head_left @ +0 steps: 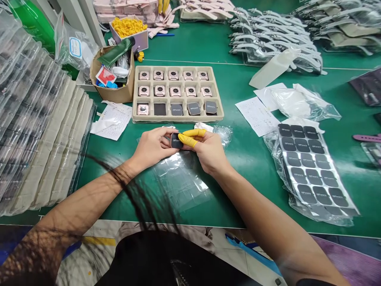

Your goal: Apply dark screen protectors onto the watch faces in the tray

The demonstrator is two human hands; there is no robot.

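Note:
Between both hands, just in front of the tray, is a smartwatch case (176, 140) with a dark printed film on its face. My left hand (153, 146) grips its left edge with thumb and fingers. My right hand (205, 147), with yellow finger cots on its thumb and a finger, pinches the right edge. The beige compartment tray (178, 118) behind holds pink watch cases back up in its two far rows. Its near row has one pink case (143, 109), a dark bare compartment (160, 109) and several film-covered cases (194, 108).
A sheet of dark stickers (306, 160) lies at right on plastic. Stacked trays (44, 119) rise at left. A cardboard box (119, 92) and a box of yellow finger cots (129, 28) stand behind. A white bottle (274, 68) lies near bagged straps (274, 35). Clear film (181, 180) lies beneath my hands.

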